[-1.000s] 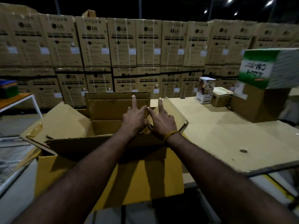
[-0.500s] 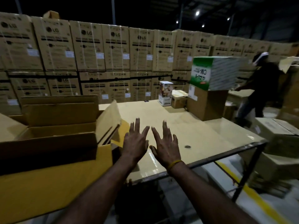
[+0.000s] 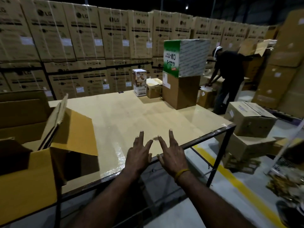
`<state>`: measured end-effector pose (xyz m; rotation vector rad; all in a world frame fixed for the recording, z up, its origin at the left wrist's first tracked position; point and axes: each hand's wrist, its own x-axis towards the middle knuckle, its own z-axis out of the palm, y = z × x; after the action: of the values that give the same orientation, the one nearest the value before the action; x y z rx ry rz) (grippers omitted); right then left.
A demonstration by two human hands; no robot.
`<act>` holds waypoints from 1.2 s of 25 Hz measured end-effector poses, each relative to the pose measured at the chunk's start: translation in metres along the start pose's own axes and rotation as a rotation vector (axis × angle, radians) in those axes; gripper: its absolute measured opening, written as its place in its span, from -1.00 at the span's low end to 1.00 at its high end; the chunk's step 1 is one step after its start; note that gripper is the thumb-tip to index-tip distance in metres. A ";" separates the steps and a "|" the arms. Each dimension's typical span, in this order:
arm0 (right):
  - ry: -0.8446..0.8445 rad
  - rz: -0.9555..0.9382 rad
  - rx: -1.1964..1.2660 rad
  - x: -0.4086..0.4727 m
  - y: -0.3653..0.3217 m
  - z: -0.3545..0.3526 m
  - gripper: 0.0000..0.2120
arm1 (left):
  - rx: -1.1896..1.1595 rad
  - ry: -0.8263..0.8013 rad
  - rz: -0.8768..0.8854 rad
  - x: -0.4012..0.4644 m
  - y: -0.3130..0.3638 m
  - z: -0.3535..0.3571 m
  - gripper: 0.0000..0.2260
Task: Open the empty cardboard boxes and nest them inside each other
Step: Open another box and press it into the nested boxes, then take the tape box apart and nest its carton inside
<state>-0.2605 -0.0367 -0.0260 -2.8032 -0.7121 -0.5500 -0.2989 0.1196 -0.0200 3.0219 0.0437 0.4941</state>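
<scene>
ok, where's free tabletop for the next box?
Free: the broad middle of the table, between the open box on the left, both hands at the near edge, and the far-right cluster. Crowded: far right, the stacked boxes and two small boxes.

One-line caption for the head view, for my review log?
Both hands, left hand and right hand, spread empty over the table beside the opened cardboard box.

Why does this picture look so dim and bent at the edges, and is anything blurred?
Head view: the warehouse is dark, lit by a small ceiling lamp; the wide lens bows the stacked brown LG cartons; glare streaks the beige tabletop beside the open left hand and right hand; the bottom-right corner is smeared.
</scene>
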 end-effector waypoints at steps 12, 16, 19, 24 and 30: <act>-0.034 0.030 -0.098 0.121 0.128 0.030 -0.27 | -0.093 0.038 0.007 0.176 0.050 0.061 -0.55; -0.019 0.098 -0.078 0.182 0.171 0.036 -0.31 | -0.134 0.091 -0.020 0.251 0.057 0.074 -0.54; 0.011 0.148 -0.072 0.212 0.196 0.047 -0.31 | -0.139 0.083 -0.019 0.291 0.063 0.082 -0.50; 0.082 0.180 -0.051 0.263 0.237 0.076 -0.28 | -0.141 0.093 0.017 0.355 0.079 0.096 -0.47; 0.138 0.191 0.006 0.347 0.291 0.106 -0.24 | -0.107 0.176 0.043 0.448 0.098 0.122 -0.43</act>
<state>0.1979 -0.1131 -0.0127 -2.7551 -0.4132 -0.6942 0.1658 0.0313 0.0146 2.8727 -0.0356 0.7399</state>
